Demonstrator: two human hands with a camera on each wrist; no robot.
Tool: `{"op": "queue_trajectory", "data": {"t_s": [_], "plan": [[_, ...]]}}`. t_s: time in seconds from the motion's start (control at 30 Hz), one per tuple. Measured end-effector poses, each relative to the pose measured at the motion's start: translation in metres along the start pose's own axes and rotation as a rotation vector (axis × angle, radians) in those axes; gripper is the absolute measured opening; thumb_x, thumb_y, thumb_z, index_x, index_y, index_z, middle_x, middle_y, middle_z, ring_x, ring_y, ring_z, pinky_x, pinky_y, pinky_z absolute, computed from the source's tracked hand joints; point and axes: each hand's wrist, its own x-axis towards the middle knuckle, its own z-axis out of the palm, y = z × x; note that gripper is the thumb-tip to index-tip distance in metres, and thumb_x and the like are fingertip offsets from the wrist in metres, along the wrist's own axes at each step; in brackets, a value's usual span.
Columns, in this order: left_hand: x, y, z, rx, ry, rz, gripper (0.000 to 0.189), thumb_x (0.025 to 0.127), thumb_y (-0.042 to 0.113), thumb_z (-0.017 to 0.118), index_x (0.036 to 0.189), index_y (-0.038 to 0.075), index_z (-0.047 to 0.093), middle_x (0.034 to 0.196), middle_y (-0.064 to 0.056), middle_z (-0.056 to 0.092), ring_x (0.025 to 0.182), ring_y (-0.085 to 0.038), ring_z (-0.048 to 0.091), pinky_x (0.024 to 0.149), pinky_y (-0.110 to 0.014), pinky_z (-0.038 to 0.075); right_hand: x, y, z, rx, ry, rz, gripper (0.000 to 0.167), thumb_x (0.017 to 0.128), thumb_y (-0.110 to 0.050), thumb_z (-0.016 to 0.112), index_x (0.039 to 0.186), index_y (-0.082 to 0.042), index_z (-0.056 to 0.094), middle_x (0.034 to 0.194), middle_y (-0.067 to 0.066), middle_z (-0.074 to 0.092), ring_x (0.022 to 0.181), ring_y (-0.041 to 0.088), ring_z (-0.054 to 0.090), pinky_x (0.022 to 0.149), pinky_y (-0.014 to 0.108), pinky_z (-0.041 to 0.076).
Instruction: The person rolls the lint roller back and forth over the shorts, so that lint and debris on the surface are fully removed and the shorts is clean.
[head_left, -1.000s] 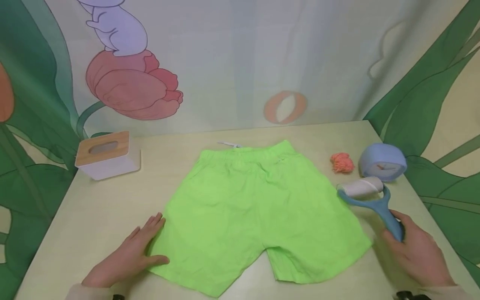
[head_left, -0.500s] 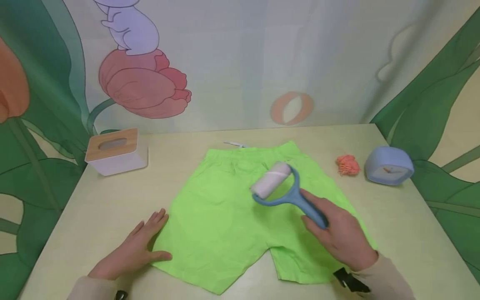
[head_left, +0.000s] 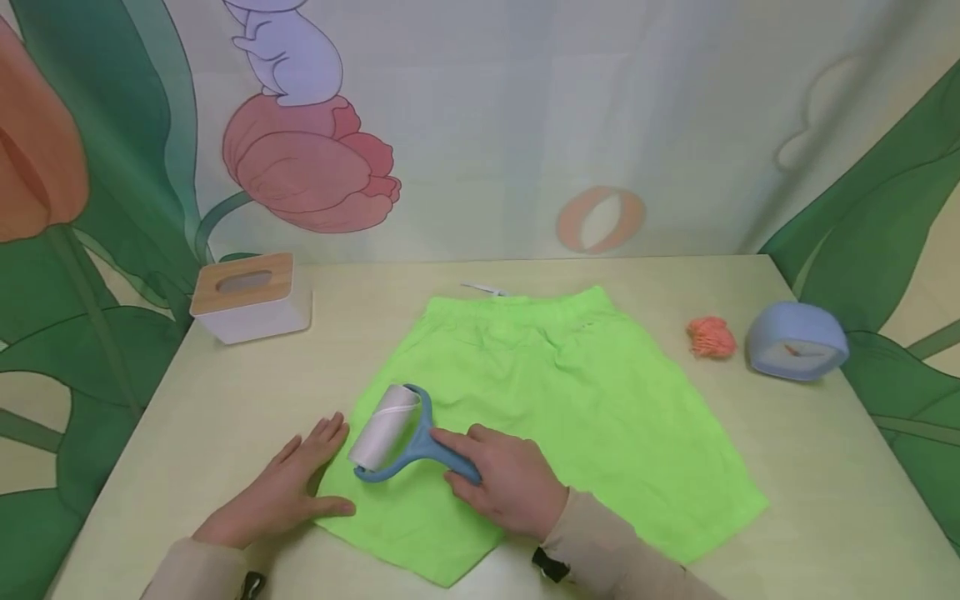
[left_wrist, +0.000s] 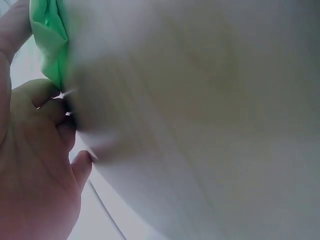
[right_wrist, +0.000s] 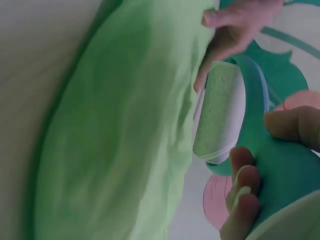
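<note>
Bright green shorts (head_left: 570,400) lie spread flat on the table, waistband toward the back. My right hand (head_left: 506,479) grips the blue handle of a lint roller (head_left: 386,427), its white roll over the left leg of the shorts in the head view. In the right wrist view, the roll (right_wrist: 220,110) shows specks on its surface, and fingers curl round the handle. My left hand (head_left: 281,483) rests with fairly straight fingers at the left edge of the shorts, thumb on the cloth near the hem. The left wrist view shows its fingertips close to the tabletop beside the green cloth (left_wrist: 50,40).
A white tissue box (head_left: 255,304) with a wooden lid stands at the back left. At the right are a coral ball of yarn (head_left: 711,337) and a light blue clock (head_left: 797,342). A printed curtain (head_left: 480,142) hangs behind the table.
My right hand has carried the lint roller from the right side of the table leftward across the shorts to the left leg. The left hand stays at the shorts' edge; the head view shifts slightly.
</note>
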Motion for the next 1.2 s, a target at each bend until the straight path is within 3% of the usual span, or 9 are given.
{"op": "queue_trajectory", "data": {"t_s": [0.23,0.43,0.67,0.87,1.2], "plan": [[0.000,0.001,-0.003,0.004,0.007,0.016,0.107,0.074,0.056,0.075,0.150,-0.004,0.029,0.158,-0.020,0.020,0.145,-0.040,0.016,0.112,-0.063,0.013,0.011,-0.009,0.019,-0.018,0.027,-0.019,0.046,0.087,-0.028,0.070,0.131,-0.021,0.063,0.074,-0.007,0.049,0.054,0.001,0.036,0.043,0.016,0.031],[0.003,-0.003,0.001,0.030,-0.004,0.013,0.110,0.074,0.062,0.072,0.150,-0.004,0.027,0.159,-0.019,0.019,0.145,-0.039,0.015,0.113,-0.062,0.012,0.012,-0.011,0.029,-0.022,0.018,-0.022,0.045,0.087,-0.026,0.070,0.131,-0.020,0.064,0.074,-0.005,0.050,0.050,0.001,0.034,0.041,0.016,0.030],[0.002,-0.004,0.002,0.063,-0.004,-0.005,0.113,0.072,0.068,0.068,0.151,-0.002,0.027,0.159,-0.017,0.019,0.146,-0.037,0.016,0.113,-0.060,0.014,0.013,-0.019,0.036,-0.138,0.021,-0.041,0.046,0.087,-0.027,0.070,0.132,-0.020,0.062,0.067,-0.001,0.049,0.043,0.003,0.030,0.037,0.019,0.027],[0.002,-0.002,0.002,0.101,-0.012,-0.001,0.113,0.073,0.071,0.064,0.151,-0.002,0.027,0.159,-0.017,0.019,0.145,-0.037,0.016,0.113,-0.060,0.015,0.006,-0.020,0.028,-0.188,0.009,-0.017,0.047,0.086,-0.028,0.070,0.132,-0.023,0.063,0.061,-0.003,0.044,0.042,0.004,0.029,0.036,0.021,0.024],[0.002,0.001,-0.002,0.168,-0.033,-0.013,0.113,0.075,0.072,0.062,0.150,-0.005,0.026,0.159,-0.019,0.018,0.145,-0.038,0.017,0.113,-0.060,0.017,-0.022,-0.012,0.007,-0.175,0.003,-0.020,0.049,0.081,-0.020,0.071,0.129,-0.023,0.064,0.056,-0.006,0.037,0.042,0.005,0.026,0.036,0.021,0.021]]}}
